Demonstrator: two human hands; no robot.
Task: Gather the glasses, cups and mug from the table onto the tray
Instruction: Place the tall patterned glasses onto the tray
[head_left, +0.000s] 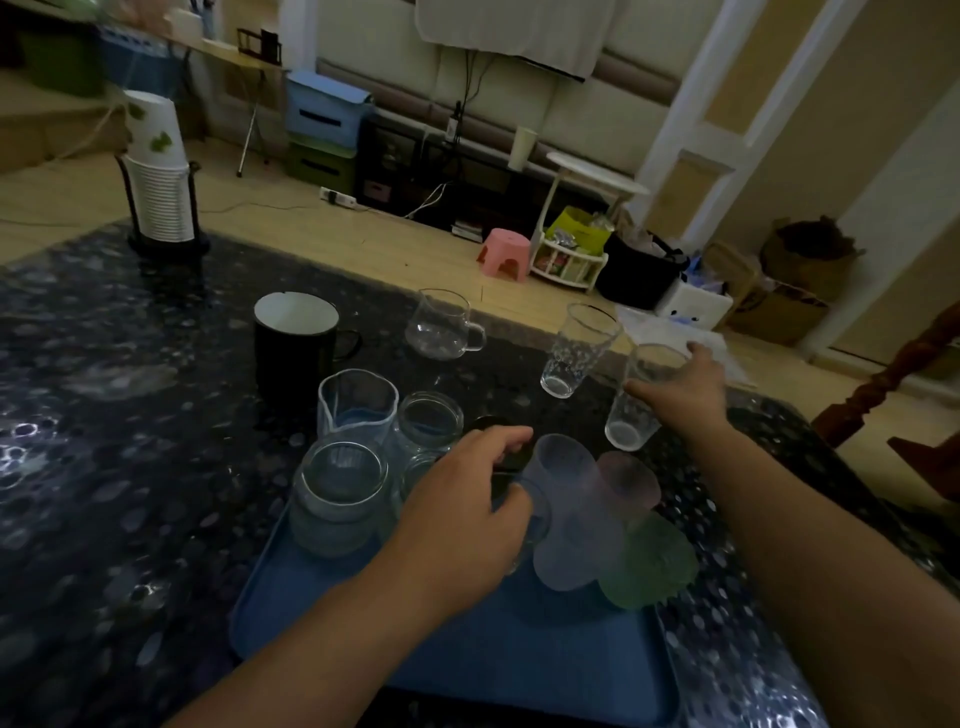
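A blue tray (467, 654) lies on the dark table in front of me. On it stand several clear glass vessels (340, 493) at the left, and a frosted purple cup (566, 514), a pink cup (631, 480) and a green cup (652, 564) at the right. My left hand (467, 514) grips a clear glass cup (535, 512) on the tray beside the purple cup. My right hand (680, 387) holds a tall clear glass (631, 415) on the table beyond the tray. Further back stand another tall glass (574, 351), a clear handled cup (441, 325) and a black mug (296, 340).
A rack of stacked paper cups (158, 171) stands at the table's far left corner. The table's far edge runs just behind the handled cup and tall glasses. A wooden chair (893, 384) is at the right; a pink stool (504, 252) and boxes are on the floor.
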